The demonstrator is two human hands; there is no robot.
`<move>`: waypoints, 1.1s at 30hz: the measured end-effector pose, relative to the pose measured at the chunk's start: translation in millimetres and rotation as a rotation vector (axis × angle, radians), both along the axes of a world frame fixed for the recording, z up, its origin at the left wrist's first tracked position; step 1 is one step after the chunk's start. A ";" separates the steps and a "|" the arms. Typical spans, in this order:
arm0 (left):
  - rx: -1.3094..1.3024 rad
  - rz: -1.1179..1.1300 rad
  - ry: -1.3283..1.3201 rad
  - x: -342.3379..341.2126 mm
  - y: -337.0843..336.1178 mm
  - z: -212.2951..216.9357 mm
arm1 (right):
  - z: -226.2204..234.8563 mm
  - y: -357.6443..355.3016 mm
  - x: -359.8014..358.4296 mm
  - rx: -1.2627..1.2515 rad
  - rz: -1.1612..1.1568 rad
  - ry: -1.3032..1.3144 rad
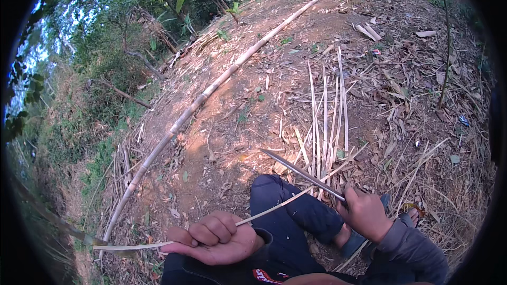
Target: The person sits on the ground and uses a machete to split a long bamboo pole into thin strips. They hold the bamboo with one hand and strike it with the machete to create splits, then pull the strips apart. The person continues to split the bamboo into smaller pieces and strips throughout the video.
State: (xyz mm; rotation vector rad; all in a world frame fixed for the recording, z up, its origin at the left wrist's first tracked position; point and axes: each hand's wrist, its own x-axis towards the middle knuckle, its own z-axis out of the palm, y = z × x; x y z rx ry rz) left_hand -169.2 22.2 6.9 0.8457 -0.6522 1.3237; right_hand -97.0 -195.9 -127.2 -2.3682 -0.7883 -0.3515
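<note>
My left hand [211, 240] is closed around a long, thin, pale bamboo strip [272, 211], low in front of me. One end of the strip reaches out to the left past my thumb, while the rest runs up and right across my bent knee. In my right hand [367, 212] is a knife [301, 170], gripped with its handle hidden by my fingers. The narrow grey blade points up and to the left, and it crosses the strip just beyond my knee. Whether blade and strip touch there, I cannot tell.
Several split bamboo strips [326, 119] lie on the leafy ground ahead. A long bamboo pole [206, 95] stretches diagonally from lower left to far right. Brush [68, 142] borders the left side, and a thin stem [446, 47] rises at right. My sandalled foot [353, 244] is near the right hand.
</note>
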 end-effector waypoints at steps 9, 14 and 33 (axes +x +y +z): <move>0.097 -0.176 -0.017 0.0 -17.3 5.4 | -37.7 -10.5 38.2 -0.038 -0.134 0.131; 0.076 -0.070 -0.036 -5.5 -20.3 8.1 | -9.6 -1.5 14.2 -0.045 -0.088 0.062; -0.010 -0.111 -0.009 6.1 -0.3 1.2 | -5.0 2.9 9.9 0.027 0.110 -0.074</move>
